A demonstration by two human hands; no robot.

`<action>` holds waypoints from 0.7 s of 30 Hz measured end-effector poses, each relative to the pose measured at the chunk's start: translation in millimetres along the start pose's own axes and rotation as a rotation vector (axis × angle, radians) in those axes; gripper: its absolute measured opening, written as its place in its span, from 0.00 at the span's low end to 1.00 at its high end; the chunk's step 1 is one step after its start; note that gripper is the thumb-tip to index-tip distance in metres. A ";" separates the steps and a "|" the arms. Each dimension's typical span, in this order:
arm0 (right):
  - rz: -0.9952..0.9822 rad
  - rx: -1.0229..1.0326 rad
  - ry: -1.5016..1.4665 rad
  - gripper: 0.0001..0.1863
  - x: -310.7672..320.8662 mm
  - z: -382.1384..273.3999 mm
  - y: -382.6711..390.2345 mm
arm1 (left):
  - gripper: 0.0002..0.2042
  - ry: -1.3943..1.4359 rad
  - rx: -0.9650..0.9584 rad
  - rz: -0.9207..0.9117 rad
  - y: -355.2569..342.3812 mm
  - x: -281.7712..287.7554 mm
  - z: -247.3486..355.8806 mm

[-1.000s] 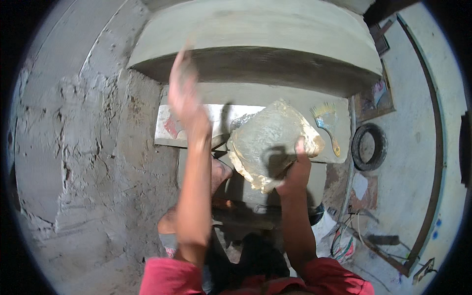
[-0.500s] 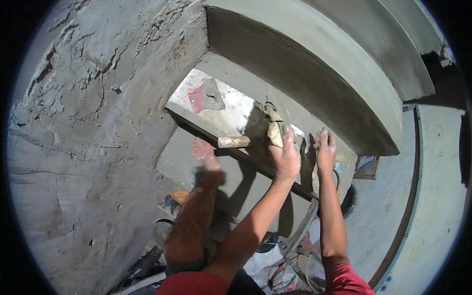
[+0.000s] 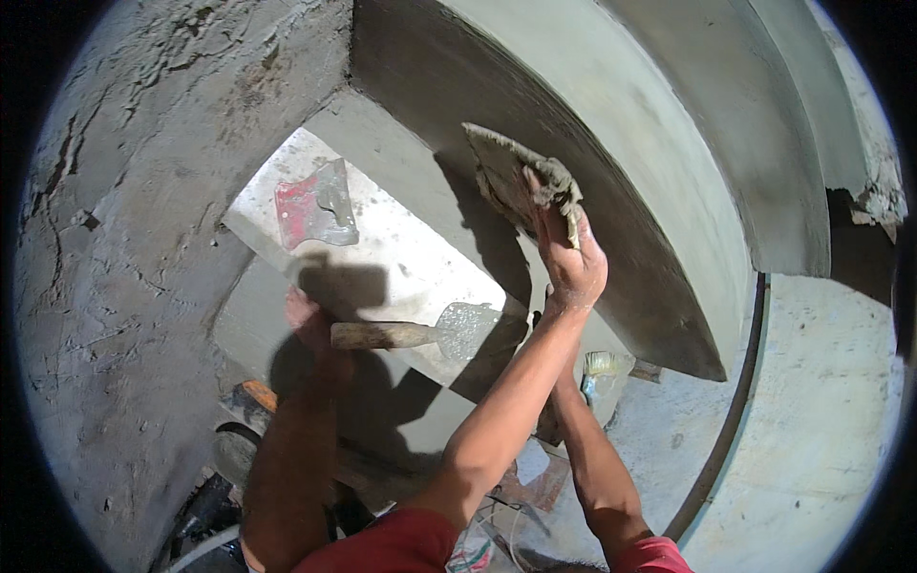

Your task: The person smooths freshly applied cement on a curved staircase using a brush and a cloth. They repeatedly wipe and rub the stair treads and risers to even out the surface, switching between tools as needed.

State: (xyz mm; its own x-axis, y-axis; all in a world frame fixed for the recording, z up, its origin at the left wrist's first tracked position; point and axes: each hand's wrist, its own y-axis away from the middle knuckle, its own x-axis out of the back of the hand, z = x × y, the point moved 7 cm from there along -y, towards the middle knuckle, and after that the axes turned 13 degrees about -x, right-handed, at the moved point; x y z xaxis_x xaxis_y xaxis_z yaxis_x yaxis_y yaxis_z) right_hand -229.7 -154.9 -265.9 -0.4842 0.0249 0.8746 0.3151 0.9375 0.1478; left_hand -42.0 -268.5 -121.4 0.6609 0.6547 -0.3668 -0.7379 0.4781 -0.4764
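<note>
My left hand [image 3: 575,263] is closed around a flat plastering trowel [image 3: 501,177] caked with grey cement. Its blade is tilted up close to the curved step riser [image 3: 602,205]. Behind the left forearm, my right hand [image 3: 551,315] is mostly hidden, so its fingers cannot be made out. A wooden-handled trowel [image 3: 382,334], wet cement on its blade, lies on the white board [image 3: 411,258] below. Farther left on the same board rests a red, cement-smeared scraper plate [image 3: 317,205].
A rough cement wall [image 3: 143,315] rises on the left. Curved steps [image 3: 707,143] climb at upper right. My bare foot [image 3: 306,315] is by the board's near edge. A brush [image 3: 605,368] lies right of my forearms, and a pale curved surface [image 3: 831,420] extends at far right.
My left hand has risen with the trowel toward the riser, exposing the wooden-handled trowel's blade. My right hand has moved left, behind the left forearm. The view has shifted.
</note>
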 end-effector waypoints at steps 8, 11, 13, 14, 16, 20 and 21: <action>-0.147 0.021 0.022 0.34 -1.2 -15.5 -1.0 | 0.24 -0.026 0.097 0.001 -6.6 -15.7 -14.4; -0.078 0.119 -0.172 0.25 58.0 -88.0 17.9 | 0.25 -0.025 0.191 -0.146 -14.1 -14.0 -16.1; 0.015 0.048 -0.253 0.20 118.3 -150.6 37.2 | 0.30 0.035 0.202 -0.221 -22.6 -13.7 -14.2; 0.134 0.018 -0.235 0.20 161.0 -181.8 47.7 | 0.33 0.088 0.222 -0.205 -25.7 -12.3 -14.7; 0.359 0.546 -0.112 0.18 225.6 -284.2 55.5 | 0.33 0.095 0.097 -0.157 -31.3 -6.8 -5.0; 0.125 0.601 0.092 0.29 217.2 -378.8 -71.5 | 0.32 0.069 0.227 -0.172 -21.8 -11.1 -12.5; 0.070 0.676 0.164 0.32 202.2 -385.0 -101.1 | 0.32 0.089 0.265 -0.171 -19.3 -13.1 -15.2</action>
State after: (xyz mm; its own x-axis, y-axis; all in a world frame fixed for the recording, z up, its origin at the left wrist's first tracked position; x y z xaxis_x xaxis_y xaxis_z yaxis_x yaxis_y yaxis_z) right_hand -45.3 -378.3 73.8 -0.3346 0.0898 0.9381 -0.2617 0.9474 -0.1841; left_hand -34.4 -295.2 -119.6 0.7788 0.5037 -0.3737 -0.6176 0.7199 -0.3167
